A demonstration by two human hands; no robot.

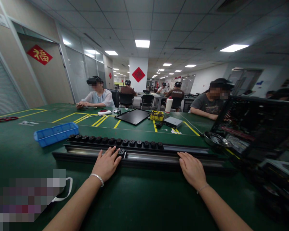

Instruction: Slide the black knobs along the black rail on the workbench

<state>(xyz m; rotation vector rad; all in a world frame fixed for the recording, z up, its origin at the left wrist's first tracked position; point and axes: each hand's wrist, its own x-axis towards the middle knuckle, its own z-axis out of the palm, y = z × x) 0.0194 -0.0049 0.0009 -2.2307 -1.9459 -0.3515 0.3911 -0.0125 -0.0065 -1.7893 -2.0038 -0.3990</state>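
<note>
A long dark metal rail (149, 157) lies crosswise on the green table (135, 199) in front of me. A row of several black socket modules (115, 141) runs along its far side. My left hand (107, 163) rests on the rail's near edge, fingers stretched out, fingertips touching a loose black module (121, 152). My right hand (192, 169) lies flat on the rail further right, fingers together and extended. Neither hand holds anything.
A blue plastic bin (56, 133) stands left of the rail. An open black computer case (257, 128) and a metal bowl (213, 138) sit at right. A black panel (133, 116), yellow box (157, 115) and grey box (172, 122) lie farther back. Two people sit across the table.
</note>
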